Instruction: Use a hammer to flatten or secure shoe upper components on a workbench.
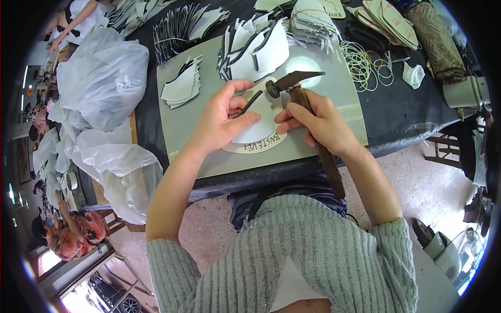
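My left hand (228, 116) is closed in a pinch at the left edge of a white cut piece (261, 125), which has a black strip (251, 102) along that edge. Beneath the piece lies a cream curved template (250, 148) with handwriting on its near rim. A hammer (331, 172) rests in my right hand (322, 121), its dark metal head up beyond the fingers and its handle slanting down toward me. The thumb and fingertips of that same hand reach to the piece's right edge; whether they grip it I cannot tell.
A grey board (182, 135) lies under the work. Beyond it are stacks of white pieces (261, 52), a tied bundle (169, 39), elastic bands (362, 65) and a rolled patterned cloth (436, 41). Plastic bags (102, 78) fill the left. Other people sit farther left.
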`<action>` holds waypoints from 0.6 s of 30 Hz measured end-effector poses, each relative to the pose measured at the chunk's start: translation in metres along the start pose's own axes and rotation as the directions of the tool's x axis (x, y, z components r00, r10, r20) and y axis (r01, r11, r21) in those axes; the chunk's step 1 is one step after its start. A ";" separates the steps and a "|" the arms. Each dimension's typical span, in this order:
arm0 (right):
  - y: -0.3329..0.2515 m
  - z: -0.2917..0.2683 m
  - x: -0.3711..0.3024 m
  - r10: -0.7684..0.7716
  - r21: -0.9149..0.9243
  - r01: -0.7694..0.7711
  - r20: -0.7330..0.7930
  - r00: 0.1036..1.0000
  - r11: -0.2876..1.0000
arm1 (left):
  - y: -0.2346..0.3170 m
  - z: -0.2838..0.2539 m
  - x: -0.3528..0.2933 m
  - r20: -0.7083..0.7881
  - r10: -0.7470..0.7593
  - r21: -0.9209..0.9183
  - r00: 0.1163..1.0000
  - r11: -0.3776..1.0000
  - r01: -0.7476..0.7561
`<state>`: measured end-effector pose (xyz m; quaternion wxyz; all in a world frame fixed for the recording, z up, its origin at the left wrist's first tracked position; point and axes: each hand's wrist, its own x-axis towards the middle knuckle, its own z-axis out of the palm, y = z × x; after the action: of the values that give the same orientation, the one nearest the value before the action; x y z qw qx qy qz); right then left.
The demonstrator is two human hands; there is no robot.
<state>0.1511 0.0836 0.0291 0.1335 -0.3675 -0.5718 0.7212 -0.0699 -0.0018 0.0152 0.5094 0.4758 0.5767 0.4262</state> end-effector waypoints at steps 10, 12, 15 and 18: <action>0.004 0.001 -0.003 -0.056 -0.012 0.056 -0.004 0.998 0.998 | -0.003 0.005 -0.002 -0.047 0.054 0.112 0.997 0.992 -0.048; 0.005 0.004 -0.007 -0.099 0.007 0.099 0.033 0.995 0.995 | -0.003 0.005 -0.002 -0.049 0.064 0.131 0.997 0.990 -0.057; 0.011 0.011 -0.003 -0.155 -0.034 0.158 0.090 0.984 0.987 | -0.002 0.005 -0.005 -0.057 0.071 0.161 0.996 0.985 -0.061; 0.010 0.015 -0.001 -0.146 -0.139 0.160 0.106 0.984 0.977 | 0.004 0.011 -0.011 -0.088 0.087 0.304 0.992 0.951 -0.056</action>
<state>0.1441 0.0693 0.0215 0.1336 -0.2966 -0.6558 0.6813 -0.0582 -0.0113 0.0194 0.3857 0.5464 0.6419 0.3749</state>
